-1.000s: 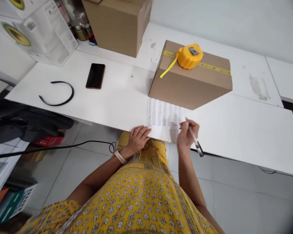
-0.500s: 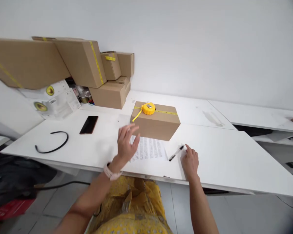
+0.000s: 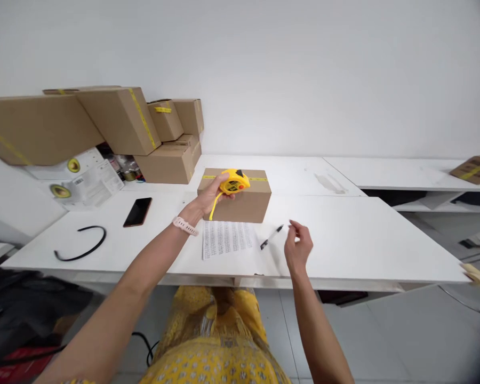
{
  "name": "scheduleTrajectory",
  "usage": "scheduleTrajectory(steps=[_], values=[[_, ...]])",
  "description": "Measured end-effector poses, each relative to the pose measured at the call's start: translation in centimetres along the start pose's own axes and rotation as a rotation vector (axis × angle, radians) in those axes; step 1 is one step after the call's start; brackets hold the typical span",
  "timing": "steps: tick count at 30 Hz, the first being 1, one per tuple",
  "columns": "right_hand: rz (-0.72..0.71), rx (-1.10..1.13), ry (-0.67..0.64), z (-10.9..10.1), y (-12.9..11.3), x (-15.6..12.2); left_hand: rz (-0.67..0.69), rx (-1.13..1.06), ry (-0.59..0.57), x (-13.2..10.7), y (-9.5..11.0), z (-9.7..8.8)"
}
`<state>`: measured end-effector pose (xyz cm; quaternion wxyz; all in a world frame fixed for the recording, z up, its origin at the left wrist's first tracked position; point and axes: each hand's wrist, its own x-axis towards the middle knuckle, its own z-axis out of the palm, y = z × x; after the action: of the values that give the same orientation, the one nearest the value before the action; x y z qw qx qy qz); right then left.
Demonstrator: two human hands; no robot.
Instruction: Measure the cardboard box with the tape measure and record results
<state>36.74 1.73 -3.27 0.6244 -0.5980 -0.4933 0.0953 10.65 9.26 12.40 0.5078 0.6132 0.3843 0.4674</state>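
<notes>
My left hand [image 3: 213, 196] is closed around a yellow tape measure [image 3: 235, 181], with its short yellow blade end hanging down to the left. It holds the tape just in front of and above a closed cardboard box [image 3: 240, 205] sealed with yellow tape. In front of the box lies a sheet of paper [image 3: 228, 238] printed with columns of small text. A clear pen with a black cap [image 3: 271, 237] rests at the paper's right side. Just right of the pen, my right hand [image 3: 298, 242] hovers with fingers loosely bent and apart, nothing visible in them.
Stacked cardboard boxes [image 3: 164, 164] stand at the back left, beside white cartons with avocado pictures [image 3: 80, 178]. A phone [image 3: 137, 212] and a black curved band [image 3: 100, 244] lie on the white table [image 3: 344, 240]. Another box [image 3: 475, 169] sits far right.
My left hand has reached forward and picked the tape measure up off the box top. My right hand has lifted a little from the table beside the pen. The view has shifted.
</notes>
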Motion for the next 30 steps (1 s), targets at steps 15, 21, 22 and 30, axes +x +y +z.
scheduleTrajectory(steps=[15, 21, 22, 30], values=[[-0.582, -0.573, -0.485, 9.3, -8.1, 6.0, 0.028, -0.447, 0.348, -6.5, 1.8, -5.4], [-0.726, -0.500, -0.310, 3.3, -6.0, -4.7, 0.014, -0.424, 0.439, -11.6, -1.3, -6.8], [-0.713, -0.453, -0.295, 2.3, -6.1, -5.9, 0.005, -0.419, 0.408, -12.3, -1.7, -6.3], [0.232, 0.408, -0.551, -0.8, -13.1, -5.8, -0.070, -0.289, -0.159, -15.5, -3.0, -1.2]])
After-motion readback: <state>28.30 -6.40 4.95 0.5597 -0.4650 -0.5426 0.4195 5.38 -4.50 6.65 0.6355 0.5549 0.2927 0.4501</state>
